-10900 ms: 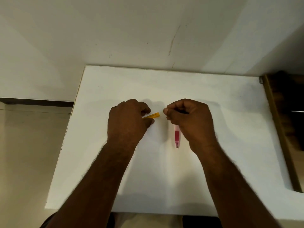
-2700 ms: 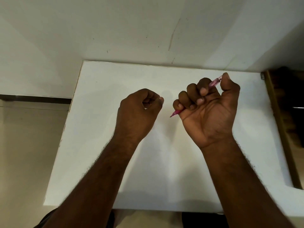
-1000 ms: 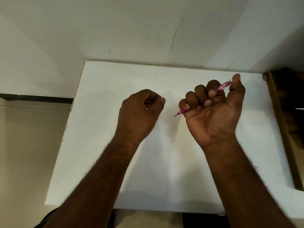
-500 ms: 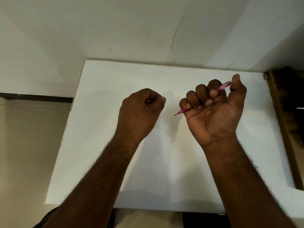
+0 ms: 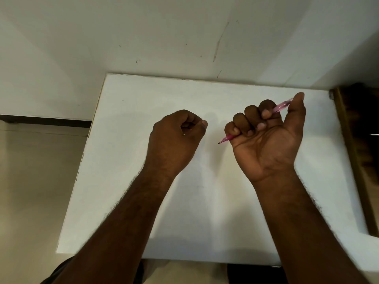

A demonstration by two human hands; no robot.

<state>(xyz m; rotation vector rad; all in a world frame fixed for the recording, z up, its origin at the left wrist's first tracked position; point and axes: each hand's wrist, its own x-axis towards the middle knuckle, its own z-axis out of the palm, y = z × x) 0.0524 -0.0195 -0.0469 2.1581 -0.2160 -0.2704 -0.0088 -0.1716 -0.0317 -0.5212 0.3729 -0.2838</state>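
Above the desk (image 5: 215, 201), a pink pen (image 5: 281, 106) is gripped in the right hand (image 5: 264, 148), thumb on its end: a click seems due. The left hand (image 5: 174, 144) is curled, contents hidden.

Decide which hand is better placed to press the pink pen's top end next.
Right. The right hand grips the pink pen, thumb at its top end; the left hand is curled, apart from the pen.
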